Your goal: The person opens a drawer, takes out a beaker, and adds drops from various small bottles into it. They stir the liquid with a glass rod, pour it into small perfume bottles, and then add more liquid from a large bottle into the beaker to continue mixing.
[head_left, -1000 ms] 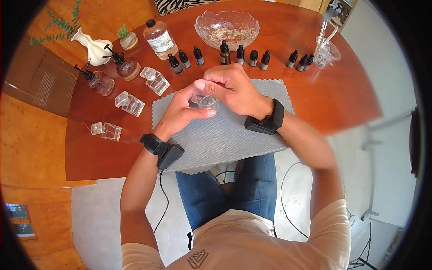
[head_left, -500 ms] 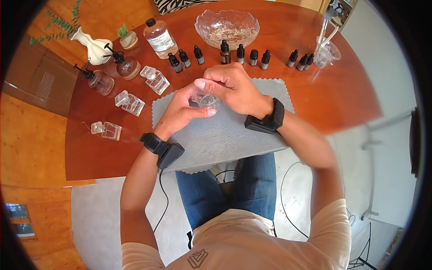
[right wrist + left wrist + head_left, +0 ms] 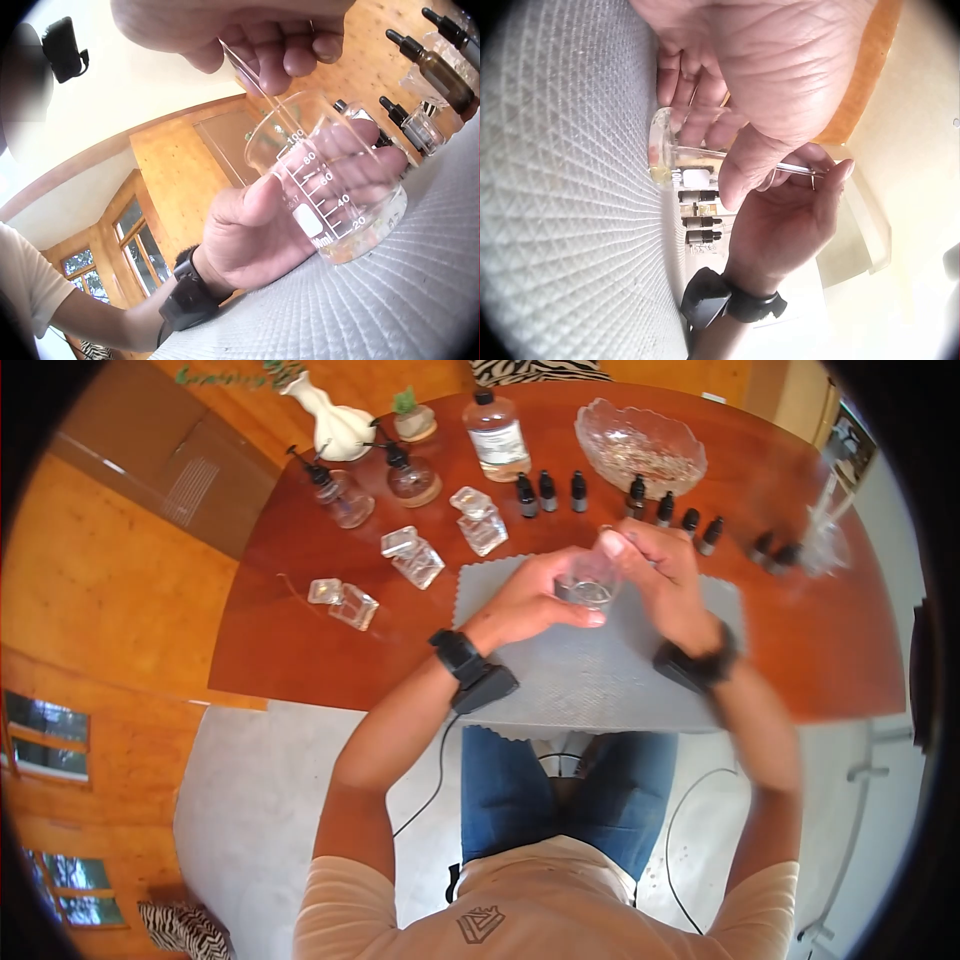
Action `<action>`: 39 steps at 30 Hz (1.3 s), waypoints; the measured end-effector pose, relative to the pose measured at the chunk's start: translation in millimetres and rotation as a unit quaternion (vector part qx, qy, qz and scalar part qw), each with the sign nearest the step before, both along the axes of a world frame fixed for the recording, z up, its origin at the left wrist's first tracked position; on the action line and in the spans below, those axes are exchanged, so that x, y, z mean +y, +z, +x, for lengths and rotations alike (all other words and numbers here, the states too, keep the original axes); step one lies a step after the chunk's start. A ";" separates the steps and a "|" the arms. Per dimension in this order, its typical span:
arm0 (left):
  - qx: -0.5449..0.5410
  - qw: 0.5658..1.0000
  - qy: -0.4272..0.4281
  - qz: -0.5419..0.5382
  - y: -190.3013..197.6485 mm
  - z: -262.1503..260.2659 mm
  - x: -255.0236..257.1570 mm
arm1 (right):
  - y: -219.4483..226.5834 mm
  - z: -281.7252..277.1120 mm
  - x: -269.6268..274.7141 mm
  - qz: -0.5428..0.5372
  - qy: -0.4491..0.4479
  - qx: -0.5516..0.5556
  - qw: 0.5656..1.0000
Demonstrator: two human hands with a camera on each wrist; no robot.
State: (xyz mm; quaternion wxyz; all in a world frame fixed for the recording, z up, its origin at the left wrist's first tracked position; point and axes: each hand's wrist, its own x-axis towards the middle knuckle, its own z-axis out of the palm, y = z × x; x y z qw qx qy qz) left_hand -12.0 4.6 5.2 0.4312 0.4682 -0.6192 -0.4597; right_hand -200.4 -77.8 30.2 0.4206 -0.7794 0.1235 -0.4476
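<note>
A clear glass beaker (image 3: 330, 187) with white graduation marks stands low over the grey textured mat (image 3: 600, 680), with a little pale liquid at its bottom. My left hand (image 3: 535, 598) grips the beaker's side, thumb at the near side and fingers behind it. Above the rim, my right hand (image 3: 660, 575) pinches a thin clear glass rod (image 3: 799, 170) between thumb and fingers. The rod slants down into the beaker in both wrist views.
Behind the mat stand several small dropper bottles (image 3: 547, 492), a large labelled bottle (image 3: 497, 445) and a glass bowl (image 3: 640, 445). To the left are square glass bottles (image 3: 415, 563), pump bottles (image 3: 345, 500) and a white vase (image 3: 335, 425). A clear cup (image 3: 826, 548) holds sticks at right.
The head view has swung, so the table and hands sit farther right in it. Both hands keep hold of the beaker and rod, close together over the mat.
</note>
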 end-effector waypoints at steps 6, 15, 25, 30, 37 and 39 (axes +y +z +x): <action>0.036 0.999 -0.026 0.017 -6.1 1.9 -2.0 | 0.3 -0.2 -1.0 -0.012 0.002 0.003 1.000; 0.033 0.999 -0.028 0.025 -8.9 3.2 -3.8 | 5.3 -2.9 0.2 -0.032 0.005 0.019 0.999; 0.026 0.999 -0.031 0.009 -12.4 4.2 -5.7 | 8.1 -4.2 0.8 -0.043 0.009 0.028 0.999; 0.038 0.999 -0.021 0.017 -11.5 3.0 -4.7 | 7.9 -3.3 1.4 -0.041 0.006 0.028 0.999; 0.035 0.999 -0.025 0.018 -12.3 3.4 -5.1 | 10.9 -3.8 3.9 -0.040 0.003 0.035 0.999; 0.036 0.999 -0.025 0.014 -12.6 3.4 -5.4 | 11.2 -3.7 4.0 -0.042 0.002 0.036 0.998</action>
